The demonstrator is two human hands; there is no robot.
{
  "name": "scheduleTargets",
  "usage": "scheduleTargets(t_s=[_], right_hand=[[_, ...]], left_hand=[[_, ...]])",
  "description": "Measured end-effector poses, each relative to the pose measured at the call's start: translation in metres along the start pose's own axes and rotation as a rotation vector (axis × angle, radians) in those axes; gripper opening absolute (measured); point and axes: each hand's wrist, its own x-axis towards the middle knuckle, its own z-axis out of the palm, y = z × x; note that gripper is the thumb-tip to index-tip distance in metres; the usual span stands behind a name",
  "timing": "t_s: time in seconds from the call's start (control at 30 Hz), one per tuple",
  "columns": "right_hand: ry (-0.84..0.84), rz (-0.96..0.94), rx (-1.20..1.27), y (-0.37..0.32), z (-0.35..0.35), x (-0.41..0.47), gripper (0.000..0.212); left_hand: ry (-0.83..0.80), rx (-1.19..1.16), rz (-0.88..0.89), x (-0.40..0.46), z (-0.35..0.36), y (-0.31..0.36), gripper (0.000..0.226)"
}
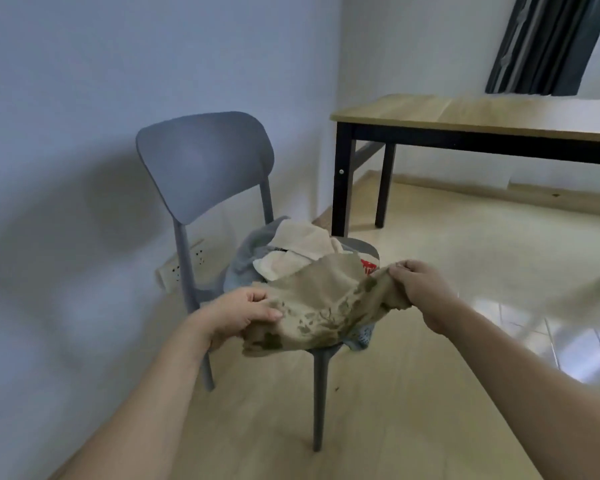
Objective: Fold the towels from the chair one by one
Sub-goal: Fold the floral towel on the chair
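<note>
Fingers (257, 299) of the left hand (239, 315) curl over one end of a tan towel with a dark leaf print (317, 303), the thumb lying along its top edge and the rest tucked underneath, out of sight. Fingers (400, 271) of the right hand (420, 289) pinch the opposite end, bunching the cloth into a wad that sticks out just below the knuckles. Between the two grips the printed towel hangs in a loose, crumpled span, sagging toward the left hand's side and covering the front edge of the grey chair (201, 161).

Just beyond the fingers, on the chair's seat, lies the rest of the pile: a cream towel (302, 247) on top, a pale blue-grey towel (253, 251) behind and to the left of it, and a scrap of red and white cloth (368, 266) showing close to the right hand's fingertips. A light blue patterned piece (362, 337) peeks out under the held towel, below the right hand.

Farther off, past the right hand, stands a desk (465, 112) with a wood top and black legs, well apart from the chair. A dark curtain (548, 43) hangs above it. Left of the left hand, low on the wall behind the chair, is a white socket strip (177, 268).
</note>
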Motion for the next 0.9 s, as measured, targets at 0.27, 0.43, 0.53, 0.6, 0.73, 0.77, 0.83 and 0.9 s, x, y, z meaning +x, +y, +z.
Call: scheduleTargets(t_s=[0.27,0.43,0.53,0.6,0.73,0.77,0.83,0.9], right_hand=[[0.049,-0.043,-0.028,0.038,0.031,0.028,0.021],[0.06,-0.096,0.066,0.032,0.046,0.066,0.02],[0.059,-0.071,0.007,0.039,0.059,0.087,0.018],[0.086,-0.065,-0.022,0.041,0.064,0.096,0.016],[0.063,-0.066,-0.041,0.039,0.071,0.109,0.017],[0.046,-0.051,-0.029,0.04,0.073,0.11,0.016],[0.02,-0.026,0.013,0.041,0.076,0.111,0.018],[0.027,-0.016,0.036,0.039,0.075,0.111,0.019]], left_hand=[[0.513,-0.061,0.029,0.053,-0.008,-0.027,0.015],[0.638,-0.067,-0.01,0.076,-0.016,-0.046,0.015],[0.617,0.018,-0.032,0.086,-0.018,-0.06,0.014],[0.576,0.066,-0.006,0.089,-0.017,-0.066,0.012],[0.532,0.167,0.06,0.093,-0.019,-0.074,0.012],[0.541,0.18,0.064,0.094,-0.019,-0.074,0.012],[0.571,0.204,0.081,0.094,-0.018,-0.073,0.015],[0.589,0.215,0.097,0.093,-0.017,-0.069,0.018]])
